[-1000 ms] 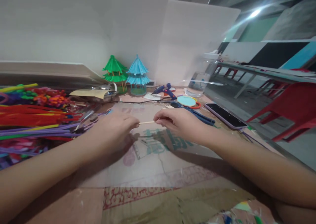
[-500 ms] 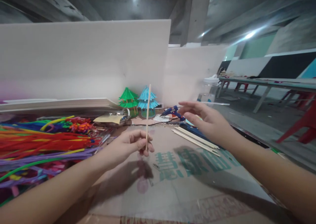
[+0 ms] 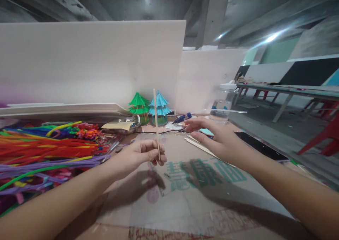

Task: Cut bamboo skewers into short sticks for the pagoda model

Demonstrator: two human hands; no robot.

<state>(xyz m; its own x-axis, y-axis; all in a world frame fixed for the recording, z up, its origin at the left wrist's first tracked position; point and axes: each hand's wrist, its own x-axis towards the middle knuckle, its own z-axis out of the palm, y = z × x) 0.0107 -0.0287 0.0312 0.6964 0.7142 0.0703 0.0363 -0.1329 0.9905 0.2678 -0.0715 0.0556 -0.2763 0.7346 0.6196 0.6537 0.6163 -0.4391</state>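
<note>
Between the thumb and fingers of my left hand (image 3: 148, 151), a thin wooden stick (image 3: 156, 116) stands nearly upright, leaning slightly left at its top. My right hand (image 3: 209, 132) hovers with fingers apart and nothing in them, over several loose wooden sticks (image 3: 197, 144) that it partly hides. Just beyond its fingertips lies a blue glue gun (image 3: 182, 118). Behind the held stick stand a green tiered model (image 3: 138, 104) and a light-blue tiered model (image 3: 159, 106), both with fringed roofs.
Colourful pipe cleaners (image 3: 47, 144) heap up at the left. A clear bottle (image 3: 225, 99) with a white lid stands at the back right, near a dark flat object (image 3: 261, 146). White boards (image 3: 92, 63) rise behind the cardboard-covered table (image 3: 164, 211).
My right hand has moved slightly left and down, covering more of the loose sticks. The top of the held stick has tipped a little to the left.
</note>
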